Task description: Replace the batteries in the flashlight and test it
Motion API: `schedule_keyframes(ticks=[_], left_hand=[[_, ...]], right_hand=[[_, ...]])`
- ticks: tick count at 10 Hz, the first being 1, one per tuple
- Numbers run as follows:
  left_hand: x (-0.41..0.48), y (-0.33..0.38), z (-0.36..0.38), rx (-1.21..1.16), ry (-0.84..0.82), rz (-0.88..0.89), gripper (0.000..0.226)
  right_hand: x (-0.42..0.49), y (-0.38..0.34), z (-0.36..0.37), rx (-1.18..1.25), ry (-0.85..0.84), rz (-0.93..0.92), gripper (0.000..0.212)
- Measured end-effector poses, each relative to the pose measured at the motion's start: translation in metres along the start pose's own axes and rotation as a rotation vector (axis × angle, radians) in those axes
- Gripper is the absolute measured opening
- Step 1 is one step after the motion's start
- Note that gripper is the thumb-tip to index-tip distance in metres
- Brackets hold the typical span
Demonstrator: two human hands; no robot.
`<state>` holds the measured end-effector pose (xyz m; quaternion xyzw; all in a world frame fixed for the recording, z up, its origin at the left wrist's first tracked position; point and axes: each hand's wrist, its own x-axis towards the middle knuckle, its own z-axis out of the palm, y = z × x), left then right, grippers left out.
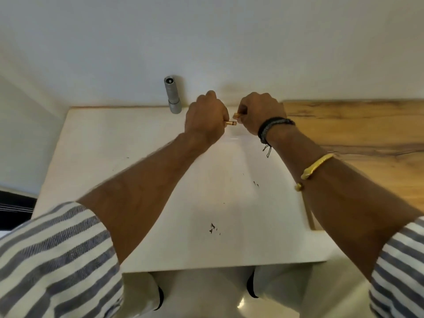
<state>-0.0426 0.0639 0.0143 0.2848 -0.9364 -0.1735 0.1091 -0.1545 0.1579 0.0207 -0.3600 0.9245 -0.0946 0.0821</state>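
A silver flashlight (172,95) stands upright at the far edge of the white table (119,143), against the wall, its open end facing up. To its right, my left hand (204,118) is closed around a gold and black battery (230,123) whose end pokes out toward the right. My right hand (259,112) holds another gold battery (236,115) between its fingertips. The two batteries nearly touch between my hands. Both hands hover near the table's far edge, apart from the flashlight.
A wooden surface (358,134) adjoins the white table on the right. Small dark marks (213,228) dot the table top near me. A white wall (206,42) rises right behind the table. A dark object (13,207) lies at the left edge.
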Motion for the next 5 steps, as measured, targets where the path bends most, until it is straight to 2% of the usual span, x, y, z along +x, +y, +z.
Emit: schedule_keyframes(ticks=[1, 3, 4, 5], left_hand=[[0.006, -0.001, 0.005, 0.065, -0.045, 0.025, 0.012], [0.006, -0.003, 0.011, -0.006, -0.029, -0.008, 0.015], [0.003, -0.006, 0.009, -0.089, -0.012, -0.081, 0.02], [-0.009, -0.008, 0.002, -0.155, 0.055, -0.08, 0.014]], right_hand=[[0.009, -0.001, 0.008, -0.062, -0.025, -0.01, 0.014], [0.009, 0.0, 0.012, -0.065, -0.017, -0.015, 0.018], [0.002, 0.001, 0.005, -0.004, -0.005, 0.029, 0.021], [-0.012, 0.003, -0.003, 0.095, 0.085, 0.071, 0.025]])
